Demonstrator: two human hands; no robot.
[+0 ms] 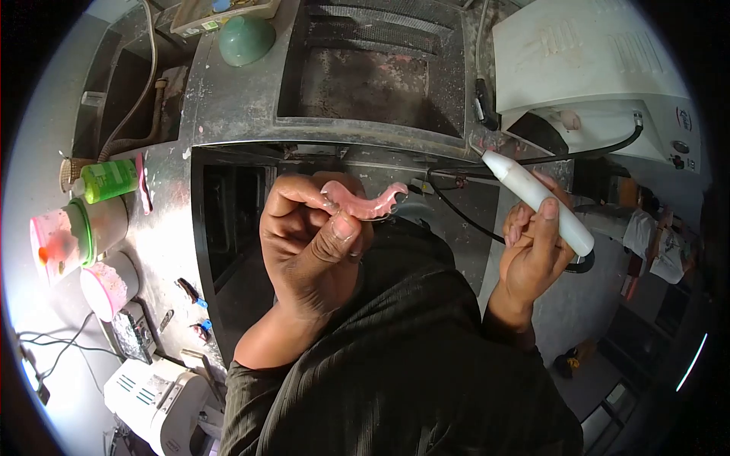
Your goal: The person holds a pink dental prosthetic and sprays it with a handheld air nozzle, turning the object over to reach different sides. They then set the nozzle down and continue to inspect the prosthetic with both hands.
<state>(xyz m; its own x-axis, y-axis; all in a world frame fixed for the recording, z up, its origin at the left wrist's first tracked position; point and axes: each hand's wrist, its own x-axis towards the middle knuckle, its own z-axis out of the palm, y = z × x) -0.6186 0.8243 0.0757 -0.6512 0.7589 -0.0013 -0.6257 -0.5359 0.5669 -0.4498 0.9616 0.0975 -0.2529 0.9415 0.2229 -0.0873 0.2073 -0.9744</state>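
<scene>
Between the thumb and fingers of my left hand [313, 239] is a pink, curved denture plate [365, 204] with thin wire clasps, held up near the middle of the view. My right hand [536, 243] grips a white rotary handpiece [536, 199], its narrow metal tip pointing up and left toward the bench edge. A gap separates the handpiece tip from the denture plate. A black cord [456, 204] runs near the handpiece. Some fingers of each hand are partly hidden.
A recessed metal tray [372, 83] lies ahead, with a green bowl [245, 40] beyond its left side. Left are a green bottle [110, 181], pink-stained tubs [65, 242] and a white machine [156, 403]. A large white unit [585, 61] stands at the upper right.
</scene>
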